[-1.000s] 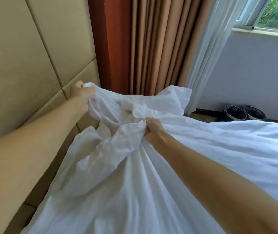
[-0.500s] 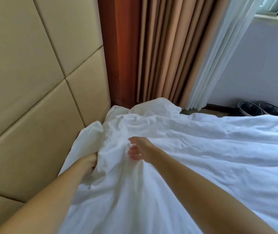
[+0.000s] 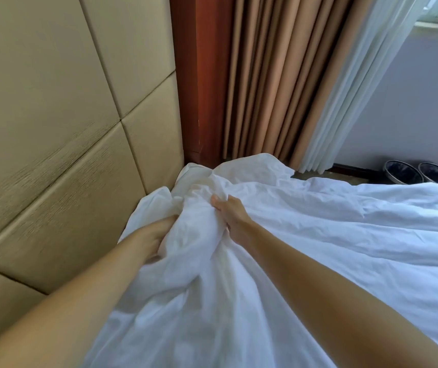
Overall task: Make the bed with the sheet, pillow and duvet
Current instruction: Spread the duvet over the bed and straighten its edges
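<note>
Covering the bed from near to far right, the white duvet (image 3: 345, 248) bunches against the headboard (image 3: 53, 155) at left. Curtains (image 3: 265, 75) hang beyond. The right hand (image 3: 232, 217) clutches a duvet fold. The left hand (image 3: 156, 235) is buried in cloth, so I cannot tell its grip. 2 bins (image 3: 404, 173) stand far right.

There are no words, numbers or signs to read here, not on the white duvet (image 3: 332, 248), not on the padded wall (image 3: 53, 128) on the left, and not on the curtains (image 3: 265, 75) far back
</note>
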